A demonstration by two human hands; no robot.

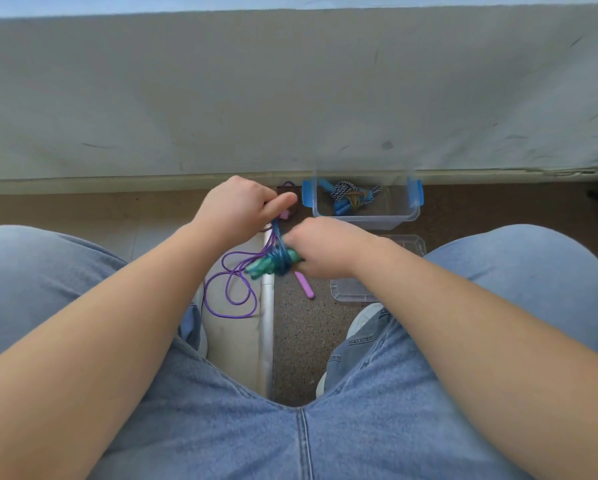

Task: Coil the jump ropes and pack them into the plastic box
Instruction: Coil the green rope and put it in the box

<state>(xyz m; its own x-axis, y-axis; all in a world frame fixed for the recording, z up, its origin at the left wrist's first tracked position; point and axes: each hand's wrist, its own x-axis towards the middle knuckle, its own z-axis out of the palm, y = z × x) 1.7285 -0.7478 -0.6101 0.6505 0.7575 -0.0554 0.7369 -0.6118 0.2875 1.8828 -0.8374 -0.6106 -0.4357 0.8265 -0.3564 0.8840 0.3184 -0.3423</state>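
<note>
On the floor at the left lies the thin purple jump rope (pixel 226 289), all loose loops and not coiled yet, so it could catch on a shoe or get mixed up with the other rope. The left hand (pixel 238 206) is held up, and its fingers pinch the free end of the shiny blue jump rope (pixel 276 233) and pull it tight. If that pinch slips, the end can spring back and the wraps will come undone. Just below is the bundle (pixel 273 263), two green handles side by side with blue rope wound round them. The right hand (pixel 321 249) has its fingers curled round the bundle; if they let go a bit, the handles may slide apart and the coil will go floppy (this part is a little blurry, so I cannot tell how the end gets tucked in). Under that hand a pink plastic handle (pixel 304 285) lies on the floor, easy to bump. Farther right, by the wall, stands the clear plastic box with blue clips (pixel 405 216), with a striped rope with blue handles (pixel 342 197) already inside. A loose coil dropped in might tangle with it. The clear plastic lid (pixel 353 292) lies near the shoe and could get stepped on.
</note>
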